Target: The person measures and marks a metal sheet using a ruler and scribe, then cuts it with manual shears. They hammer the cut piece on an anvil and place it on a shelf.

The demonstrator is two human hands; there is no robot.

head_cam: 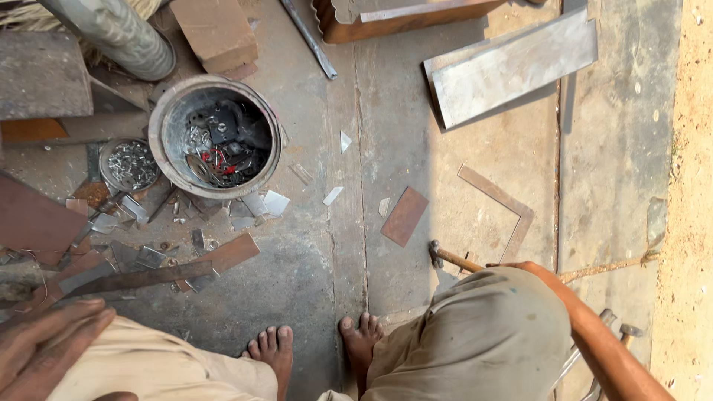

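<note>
My left hand [44,345] lies flat on my left knee at the bottom left, fingers spread and holding nothing. My right forearm [587,327] reaches over my right knee [490,334], and the hand itself is hidden behind that knee. A hammer [449,257] with a wooden handle sticks out on the floor just beyond the knee; whether my right hand grips it cannot be seen. My bare feet [319,345] rest on the concrete floor between my knees.
A round metal bucket [160,141] of scrap parts stands upper left, with a small tin of screws [130,165] beside it. Offcuts, a rusty plate [405,215], an L-shaped strip [505,204] and a long rusty bar [141,278] litter the floor. Steel sheets [512,67] lie upper right.
</note>
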